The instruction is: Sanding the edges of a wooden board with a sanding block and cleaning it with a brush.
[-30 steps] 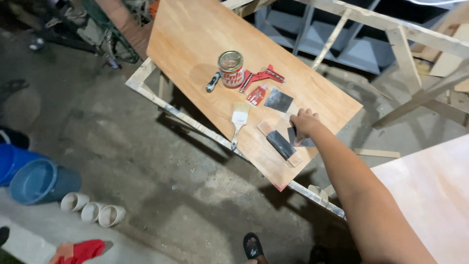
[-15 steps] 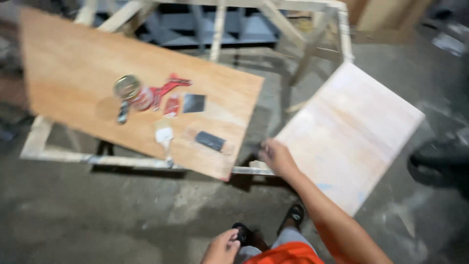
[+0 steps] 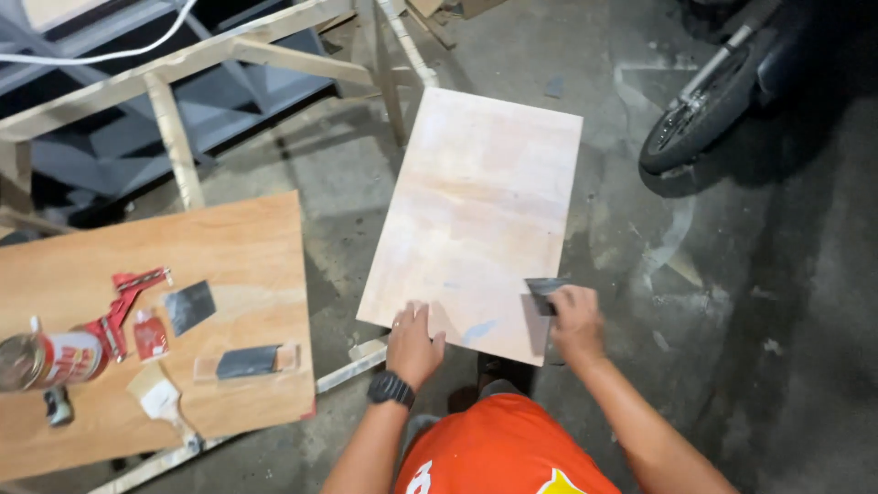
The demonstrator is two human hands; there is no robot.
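Note:
A pale plywood panel [image 3: 480,215] lies in front of me. My left hand [image 3: 413,343], with a black wristwatch, rests flat on its near edge, fingers spread. My right hand [image 3: 574,322] presses a dark sheet of sandpaper [image 3: 545,291] onto the panel's near right corner. To the left, a brown plywood board [image 3: 155,274] on a wooden frame carries a tin can [image 3: 50,359], red packaging [image 3: 128,306], two dark sandpaper pieces [image 3: 189,306] and a paintbrush [image 3: 163,401].
A wooden frame [image 3: 174,137] with grey shelving stands behind at the upper left. A motorcycle wheel [image 3: 700,123] is at the upper right. The concrete floor [image 3: 768,302] stretches to the right.
My view has swung right from the brown board to the pale panel. My right hand left the brown board and now holds sandpaper on the panel; my left hand came up onto its edge.

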